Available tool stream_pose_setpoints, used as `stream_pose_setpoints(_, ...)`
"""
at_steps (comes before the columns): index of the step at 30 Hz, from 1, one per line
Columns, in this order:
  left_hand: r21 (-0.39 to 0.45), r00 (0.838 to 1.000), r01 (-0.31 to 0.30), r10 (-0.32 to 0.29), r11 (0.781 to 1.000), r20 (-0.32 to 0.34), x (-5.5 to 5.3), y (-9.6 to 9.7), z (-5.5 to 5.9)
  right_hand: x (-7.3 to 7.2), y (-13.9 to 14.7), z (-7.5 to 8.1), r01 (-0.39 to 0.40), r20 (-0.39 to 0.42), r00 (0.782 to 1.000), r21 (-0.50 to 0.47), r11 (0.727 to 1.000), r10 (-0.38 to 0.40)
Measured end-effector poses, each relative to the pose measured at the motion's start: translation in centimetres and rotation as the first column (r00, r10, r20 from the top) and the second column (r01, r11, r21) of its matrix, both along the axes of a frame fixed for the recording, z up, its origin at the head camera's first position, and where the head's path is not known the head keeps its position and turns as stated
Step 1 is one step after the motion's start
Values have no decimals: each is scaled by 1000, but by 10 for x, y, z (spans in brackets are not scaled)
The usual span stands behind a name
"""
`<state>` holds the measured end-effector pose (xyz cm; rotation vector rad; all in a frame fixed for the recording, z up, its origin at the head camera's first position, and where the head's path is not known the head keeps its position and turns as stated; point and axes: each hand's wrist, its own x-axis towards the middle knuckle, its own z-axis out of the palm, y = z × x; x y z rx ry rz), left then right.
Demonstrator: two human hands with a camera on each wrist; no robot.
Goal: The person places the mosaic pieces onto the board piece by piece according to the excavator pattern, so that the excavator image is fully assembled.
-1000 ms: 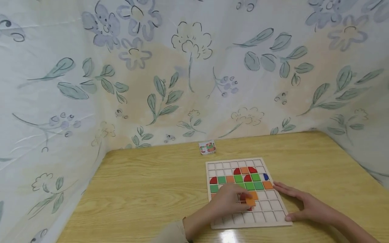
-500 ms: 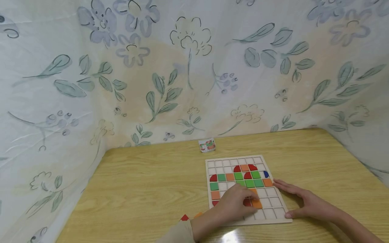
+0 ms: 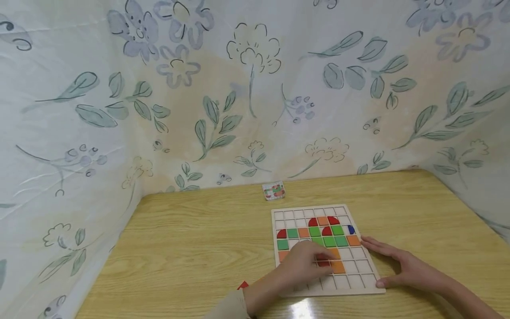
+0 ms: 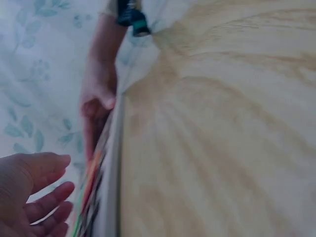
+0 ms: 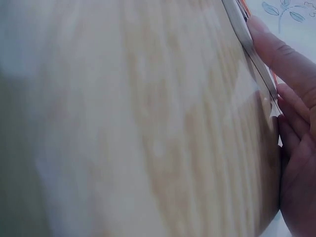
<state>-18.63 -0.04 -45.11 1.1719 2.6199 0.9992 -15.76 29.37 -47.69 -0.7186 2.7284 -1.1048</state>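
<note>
A pale wooden grid board point(image 3: 353, 282) lies on the table, with red, green and orange tiles in many of its cells. My left hand point(image 3: 300, 262) hovers over its lower middle, fingers loosely bent. In the left wrist view that hand point(image 4: 37, 190) has its thumb and fingers apart and nothing between them. Just right of its fingertips an orange tile point(image 3: 338, 267) lies in a cell, below another orange tile point(image 3: 333, 253). Dark red tiles show partly under the hand. My right hand point(image 3: 408, 268) rests along the board's right edge, thumb at the lower corner, fingers extended higher up.
A small card point(image 3: 273, 191) with a coloured pattern lies behind the board. On the table left of it, a red tile point(image 3: 243, 285) peeks out beside the left forearm. A blue piece point(image 3: 351, 229) sits near the board's right edge. Floral cloth point(image 3: 255, 110) hangs around the table.
My left hand carried the orange tile right and down into a cell, then let go and drew slightly left. The right hand stays at the board's edge.
</note>
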Motion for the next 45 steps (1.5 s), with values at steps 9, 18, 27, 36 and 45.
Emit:
stream_pose_setpoints(9, 86, 961, -38, 13, 996, 275, -2, -52, 7, 0, 1, 0, -2, 5, 1000, 6, 1000, 1)
stream_pose_setpoints(18, 16, 921, -198, 180, 980, 346, 18, -125, 5, 0, 0, 0, -1, -12, 1000, 60, 998, 2)
stream_pose_setpoints(27, -25, 959, -131, 133, 991, 249, 37, -170, -1, 0, -1, 1, 3, -14, 1000, 87, 996, -2)
stream_pose_setpoints(36, 25, 938, -179, 163, 984, 306, 41, -179, -7, 2, 0, 1, 5, -7, 1000, 28, 1000, -5)
stream_pose_setpoints(45, 50, 968, -153, 139, 987, 210, 42, -171, -10, 3, 0, 2, 4, -14, 1000, 24, 1000, -4)
